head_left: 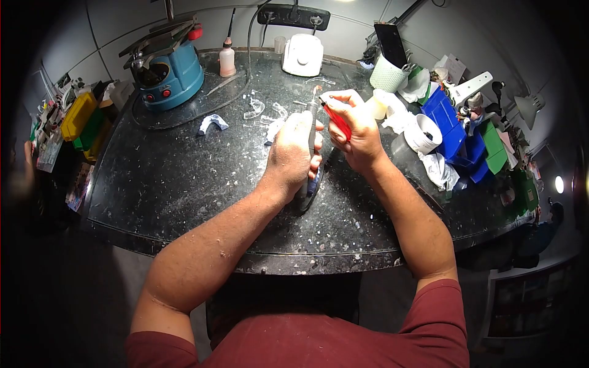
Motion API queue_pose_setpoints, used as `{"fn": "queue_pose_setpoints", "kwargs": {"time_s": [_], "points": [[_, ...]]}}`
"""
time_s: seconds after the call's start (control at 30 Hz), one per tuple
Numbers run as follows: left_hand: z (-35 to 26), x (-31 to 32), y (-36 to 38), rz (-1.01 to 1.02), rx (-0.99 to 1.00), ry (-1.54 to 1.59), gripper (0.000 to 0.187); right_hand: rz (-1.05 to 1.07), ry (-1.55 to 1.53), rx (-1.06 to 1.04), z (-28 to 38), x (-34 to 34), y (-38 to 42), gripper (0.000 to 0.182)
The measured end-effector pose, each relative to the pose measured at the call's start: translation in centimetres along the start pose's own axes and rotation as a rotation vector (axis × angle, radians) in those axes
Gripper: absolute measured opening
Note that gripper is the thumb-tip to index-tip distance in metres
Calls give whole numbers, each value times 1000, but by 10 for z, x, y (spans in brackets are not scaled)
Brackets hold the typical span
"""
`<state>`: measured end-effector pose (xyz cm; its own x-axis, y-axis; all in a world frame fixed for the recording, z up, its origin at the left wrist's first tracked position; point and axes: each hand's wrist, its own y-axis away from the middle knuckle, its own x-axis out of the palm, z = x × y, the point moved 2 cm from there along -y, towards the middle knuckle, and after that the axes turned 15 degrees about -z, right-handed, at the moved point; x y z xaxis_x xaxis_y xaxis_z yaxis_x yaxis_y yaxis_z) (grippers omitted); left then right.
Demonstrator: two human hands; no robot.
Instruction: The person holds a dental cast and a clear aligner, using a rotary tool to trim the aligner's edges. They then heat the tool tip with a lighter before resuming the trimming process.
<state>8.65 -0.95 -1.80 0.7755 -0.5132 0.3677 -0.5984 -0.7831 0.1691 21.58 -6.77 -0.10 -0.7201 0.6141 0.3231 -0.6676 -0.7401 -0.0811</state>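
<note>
My left hand (pixel 288 150) is closed around a slim dark grey handpiece (pixel 313 109), held upright over the bench with its tip pointing away from me. The lower end of the handpiece is partly hidden by my fingers. In my right hand (pixel 361 130) is a red lighter (pixel 338 120), its dark top close beside the handpiece's tip. A small orange-brown spot shows at that tip, too small to make out. Beyond my left hand lie clear dental trays (pixel 253 109), and to the left of them sits a pale blue dental arch model (pixel 213 124).
A blue machine (pixel 178 80) with red buttons stands back left, near a bottle (pixel 227 60) of pinkish liquid. A white device (pixel 303 55) is at the back. On the right are a white roll (pixel 423 135), blue bins (pixel 445 122) and crumpled paper (pixel 438 170). A cable crosses the left side.
</note>
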Motion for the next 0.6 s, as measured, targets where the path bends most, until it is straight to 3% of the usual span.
{"fn": "queue_pose_setpoints", "kwargs": {"time_s": [0.6], "points": [[0, 1, 1, -3, 2, 5, 38, 24, -21, -15, 1, 0, -2, 22]]}}
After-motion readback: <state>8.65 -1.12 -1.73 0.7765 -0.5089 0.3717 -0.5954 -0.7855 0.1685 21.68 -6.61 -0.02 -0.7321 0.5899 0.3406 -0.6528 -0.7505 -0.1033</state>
